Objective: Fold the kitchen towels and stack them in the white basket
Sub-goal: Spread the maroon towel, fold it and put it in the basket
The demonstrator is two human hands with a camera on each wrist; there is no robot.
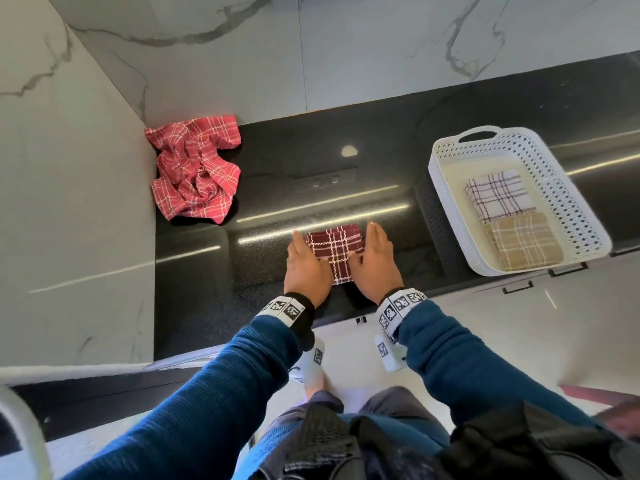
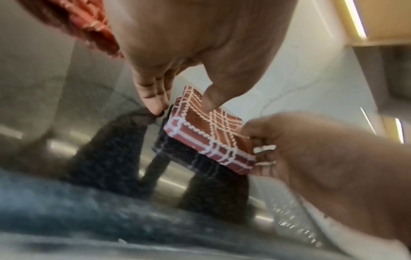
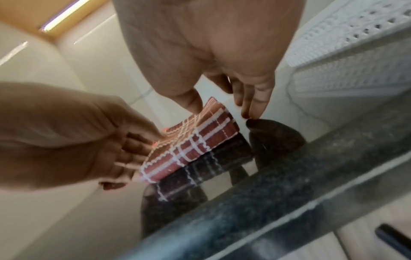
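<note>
A dark red plaid towel (image 1: 334, 252), folded into a small thick rectangle, lies on the black counter (image 1: 263, 258) near its front edge. My left hand (image 1: 306, 265) stands along its left side and my right hand (image 1: 375, 261) along its right side. Both have straight fingers reaching down to the counter and thumbs lying on the towel's top. The left wrist view shows my left hand (image 2: 184, 98) with its thumb on the towel (image 2: 211, 140). In the right wrist view my right hand (image 3: 222, 109) does the same on the towel (image 3: 191, 146). The white basket (image 1: 561, 195) stands to the right.
Inside the basket lie a folded white plaid towel (image 1: 497, 199) and a folded tan plaid towel (image 1: 523, 244). A crumpled light red plaid towel (image 1: 195, 171) sits in the back left corner against the marble wall (image 1: 69, 202). The basket's perforated wall (image 3: 347, 44) is close to my right hand.
</note>
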